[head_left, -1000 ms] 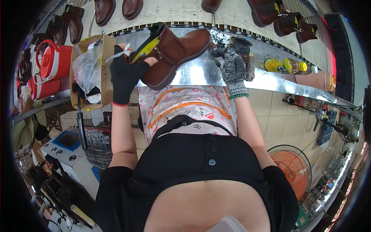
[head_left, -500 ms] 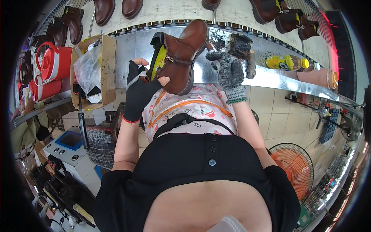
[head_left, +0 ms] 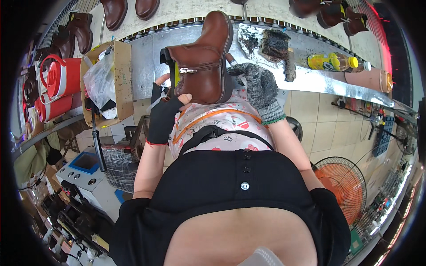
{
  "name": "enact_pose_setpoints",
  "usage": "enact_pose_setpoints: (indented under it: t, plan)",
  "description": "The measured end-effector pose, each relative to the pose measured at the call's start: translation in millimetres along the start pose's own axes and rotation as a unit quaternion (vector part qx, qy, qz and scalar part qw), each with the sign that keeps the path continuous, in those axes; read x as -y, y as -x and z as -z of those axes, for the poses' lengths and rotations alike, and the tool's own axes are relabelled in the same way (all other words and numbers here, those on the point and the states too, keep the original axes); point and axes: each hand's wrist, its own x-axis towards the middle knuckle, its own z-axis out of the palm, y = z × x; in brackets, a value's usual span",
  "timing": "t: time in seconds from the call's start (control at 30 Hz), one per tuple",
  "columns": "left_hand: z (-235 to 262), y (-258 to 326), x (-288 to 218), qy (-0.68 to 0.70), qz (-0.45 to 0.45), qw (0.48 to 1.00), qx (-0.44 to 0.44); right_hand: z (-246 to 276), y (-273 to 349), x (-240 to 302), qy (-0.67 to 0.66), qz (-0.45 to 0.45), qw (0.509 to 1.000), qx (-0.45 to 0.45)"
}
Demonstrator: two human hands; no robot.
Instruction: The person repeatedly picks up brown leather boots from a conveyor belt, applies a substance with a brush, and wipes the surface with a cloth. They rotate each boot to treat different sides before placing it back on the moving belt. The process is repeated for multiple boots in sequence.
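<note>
**Two gloved hands hold a brown boot upright above the lap**

The left hand (head_left: 165, 113), in a black fingerless glove, is closed around the lower left side of a brown leather ankle boot (head_left: 202, 62), thumb pressed against the leather and fingers wrapped behind the sole edge. The right hand (head_left: 256, 86), in a grey knitted glove, presses against the boot's right side; its fingertips are hidden behind the boot, so whether they curl around it cannot be told. The boot sits between the two hands, directly above the patterned apron (head_left: 222, 122), with its long axis running up and away from the body, the far end toward a metal workbench (head_left: 146, 57). Both hands are touching it; the left sits lower and more underneath. To the left stands an open cardboard box (head_left: 120, 75) holding a clear plastic bag. Farther right on the bench lie a dark, grimy block (head_left: 275, 44) and a yellow bottle (head_left: 330, 62). More brown boots (head_left: 113, 11) rest beyond the bench.
</note>
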Motion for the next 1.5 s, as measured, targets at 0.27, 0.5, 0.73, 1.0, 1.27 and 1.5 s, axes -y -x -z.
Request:
enact_pose_setpoints:
  t: [0.27,0.5,0.73,1.0,1.27,1.5]
  plan:
    - [15,2,11,0.146,0.123,0.981,0.034,15,5,19,-0.051,-0.044,0.997,0.039]
    - [3,6,19,0.170,0.101,0.978,0.065,35,16,14,0.069,-0.020,0.991,0.111]
    - [-24,9,6,0.189,0.106,0.975,0.041,55,44,36,0.197,0.043,0.971,0.129]
    - [-45,3,-7,0.222,0.125,0.966,0.039,66,58,59,0.128,0.016,0.988,0.083]
    - [-51,-4,-18,0.284,0.123,0.950,0.048,70,63,69,0.152,0.051,0.984,0.075]
    - [-49,-2,-27,0.326,0.124,0.936,0.055,69,65,58,0.086,0.065,0.992,0.070]
